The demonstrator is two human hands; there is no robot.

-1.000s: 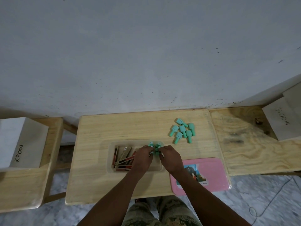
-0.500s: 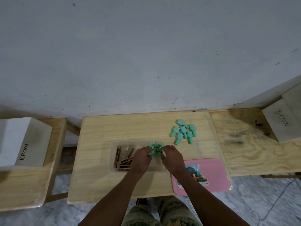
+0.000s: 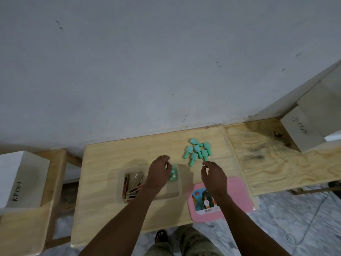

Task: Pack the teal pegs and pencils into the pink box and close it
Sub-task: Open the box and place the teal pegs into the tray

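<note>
A clear box [image 3: 118, 191] sits on the wooden table [image 3: 120, 154] and holds several pencils [image 3: 132, 183] at its left end and a few teal pegs [image 3: 173, 175] at its far right corner. My left hand [image 3: 157, 175] hovers over the box, its fingers curled onto a peg beside that cluster. Loose teal pegs [image 3: 198, 151] lie in a pile at the back right. My right hand [image 3: 214, 177] is just in front of the pile, fingers apart and holding nothing. The pink lid [image 3: 238, 196] lies flat at the front right, partly under my right wrist.
A white block marked KP003 [image 3: 22, 178] stands on the bench to the left. Another white block [image 3: 302, 133] sits on the plywood bench [image 3: 267, 159] to the right. The wall runs along the table's back edge. Marbled floor lies below.
Both hands were together on a cluster of pegs over the box. The cluster now lies in the box, my right hand has moved right toward the loose pile, and my left hand stays over the box.
</note>
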